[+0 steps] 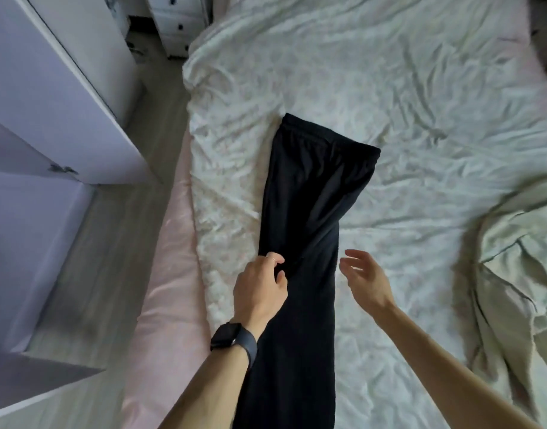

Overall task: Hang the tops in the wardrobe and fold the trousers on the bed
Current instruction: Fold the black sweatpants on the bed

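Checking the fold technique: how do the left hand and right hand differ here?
The left hand pinches the left edge of the black trousers; the right hand holds nothing, just off their right edge. The left hand's fingers are curled; the right hand's are spread and relaxed. The left wrist wears a dark watch; the right wrist is bare. Both are level with each other, over the bed.

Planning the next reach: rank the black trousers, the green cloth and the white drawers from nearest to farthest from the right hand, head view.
1. Black trousers, just left of the right hand.
2. Green cloth, crumpled at the right.
3. White drawers, far off at the upper left.
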A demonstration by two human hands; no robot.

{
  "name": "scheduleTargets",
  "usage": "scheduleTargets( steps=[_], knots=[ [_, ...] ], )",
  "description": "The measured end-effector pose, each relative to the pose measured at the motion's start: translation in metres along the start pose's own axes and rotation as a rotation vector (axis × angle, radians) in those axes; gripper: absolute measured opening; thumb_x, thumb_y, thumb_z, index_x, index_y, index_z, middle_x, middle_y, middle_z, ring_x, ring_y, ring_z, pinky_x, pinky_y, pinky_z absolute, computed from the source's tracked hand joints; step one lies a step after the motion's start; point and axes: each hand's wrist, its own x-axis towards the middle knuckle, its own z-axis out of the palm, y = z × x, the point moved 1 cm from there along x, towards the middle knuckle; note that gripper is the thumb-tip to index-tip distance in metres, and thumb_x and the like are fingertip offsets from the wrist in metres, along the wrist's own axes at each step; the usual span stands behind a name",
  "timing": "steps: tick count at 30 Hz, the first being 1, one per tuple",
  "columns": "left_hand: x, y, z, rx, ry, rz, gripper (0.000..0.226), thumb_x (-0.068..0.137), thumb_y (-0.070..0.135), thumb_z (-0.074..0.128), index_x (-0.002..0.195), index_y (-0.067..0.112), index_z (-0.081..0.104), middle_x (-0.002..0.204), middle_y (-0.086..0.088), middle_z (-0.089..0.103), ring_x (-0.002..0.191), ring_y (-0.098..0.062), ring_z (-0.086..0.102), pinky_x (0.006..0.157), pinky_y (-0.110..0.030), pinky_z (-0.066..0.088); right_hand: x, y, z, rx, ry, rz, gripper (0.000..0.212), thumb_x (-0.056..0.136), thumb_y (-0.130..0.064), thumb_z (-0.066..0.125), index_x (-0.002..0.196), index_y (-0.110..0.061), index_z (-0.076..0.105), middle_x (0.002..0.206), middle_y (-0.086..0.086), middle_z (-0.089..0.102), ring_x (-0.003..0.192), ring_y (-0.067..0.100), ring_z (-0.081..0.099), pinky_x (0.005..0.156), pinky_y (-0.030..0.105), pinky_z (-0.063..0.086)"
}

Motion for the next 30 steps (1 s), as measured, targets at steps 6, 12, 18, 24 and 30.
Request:
scheduleTargets(
  steps=[6,12,18,24,30],
  knots=[
    [0.079,0.047,0.039,0.116,0.023,0.106,0.036,0.095,0.043,0.061,0.127,0.026,0.058,0.122,0.005,0.062,0.107,-0.019,0.059,0.083,-0.032,0.049,0.122,-0.019,-0.046,0.012,0.075,0.069,0.034,0.095,-0.036,0.064,0.126,-0.025,0.056,0.121,-0.001,0.069,0.105,0.023,0.067,0.095,0.045,0.054],
    [0.123,0.071,0.083,0.351,-0.02,0.167,0.053,0.084,0.053,0.072,0.127,0.025,0.06,0.138,-0.001,0.048,0.107,-0.022,0.06,0.082,-0.037,0.053,0.228,-0.052,-0.064,-0.008,0.065,0.172,0.074,0.094,-0.052,0.062,0.151,-0.016,0.033,0.147,0.005,0.051,0.128,0.028,0.054,0.1,0.038,0.045],
    [0.143,0.065,0.09,0.331,0.08,0.224,0.023,0.083,0.038,0.077,0.098,0.022,0.068,0.087,0.006,0.06,0.064,-0.015,0.06,0.048,-0.027,0.047,0.295,-0.083,-0.066,0.218,0.064,0.288,0.061,0.093,-0.037,0.067,0.14,-0.004,0.045,0.101,0.002,0.062,0.098,0.022,0.066,0.074,0.036,0.061],
    [0.153,0.049,0.043,-0.149,0.105,-0.256,0.023,0.102,0.045,0.049,0.115,0.029,0.059,0.104,0.017,0.061,0.084,-0.004,0.061,0.064,-0.013,0.043,0.3,-0.173,-0.029,0.361,0.223,0.084,0.026,0.087,-0.023,0.057,0.112,-0.02,0.049,0.1,0.008,0.066,0.086,0.023,0.068,0.069,0.043,0.063],
    [0.178,-0.008,0.02,-0.14,-0.045,-0.552,0.034,0.101,0.036,0.052,0.07,0.022,0.055,0.069,0.006,0.062,0.065,-0.009,0.06,0.051,-0.024,0.039,0.28,-0.223,0.065,-0.069,-0.132,-0.151,0.051,0.094,-0.036,0.062,0.137,-0.017,0.043,0.1,-0.004,0.061,0.102,0.024,0.06,0.082,0.03,0.045]
  ],
)
